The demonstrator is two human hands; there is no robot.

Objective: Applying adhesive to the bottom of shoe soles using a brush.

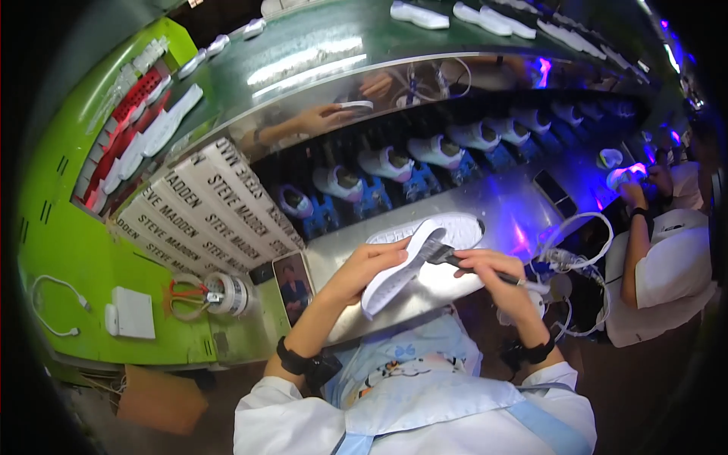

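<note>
1. Holding a white shoe sole point(388, 283) in the left hand point(362, 267), tilted above the steel bench point(341, 244), with fingers and thumb gripping around its edge.
2. Gripping a dark brush point(449, 258) narrowly in the right hand point(500, 274), bristles apparently resting against the sole's inner face.
3. Probably being partway through brushing this sole; not being able to tell from this view the covered share or the remainder.
4. Having a second white sole point(465, 230) lying on the bench just beyond, showing no clear sign of finished brushing.
5. Facing a row of white shoes point(438, 152) standing on blue supports point(373, 200), not clearly showing any attached soles.
</note>
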